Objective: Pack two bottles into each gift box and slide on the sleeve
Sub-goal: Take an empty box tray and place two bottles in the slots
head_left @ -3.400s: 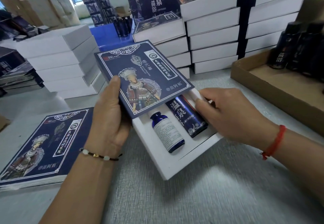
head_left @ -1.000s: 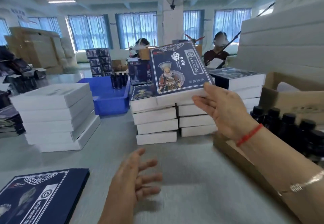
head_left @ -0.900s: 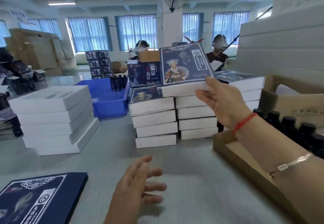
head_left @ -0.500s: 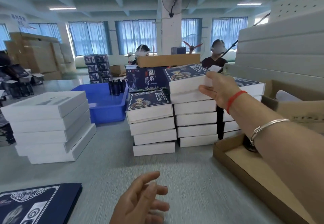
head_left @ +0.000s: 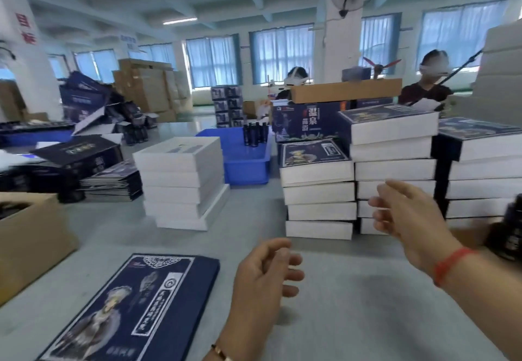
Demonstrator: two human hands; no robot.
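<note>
**Both hands free above the grey table**

Grey tabletop (head_left: 353, 304) lies bare between the hands and the stacks. Head view: the left hand (head_left: 262, 278) floats low at centre, fingers loosely curled, holding nothing. The right hand (head_left: 409, 213) hangs in front of the sleeved boxes (head_left: 392, 145), fingers relaxed, apart from them and empty. Those boxes lie flat in stacks, long edges running left to right, white ends facing the camera. A flat navy sleeve (head_left: 135, 309) lies near the table's front edge, left of the left hand, its long axis slanting away to the right. Plain white boxes (head_left: 180, 179) stand stacked farther left. Dark bottles (head_left: 508, 233) show at the right edge, blurred.
</note>
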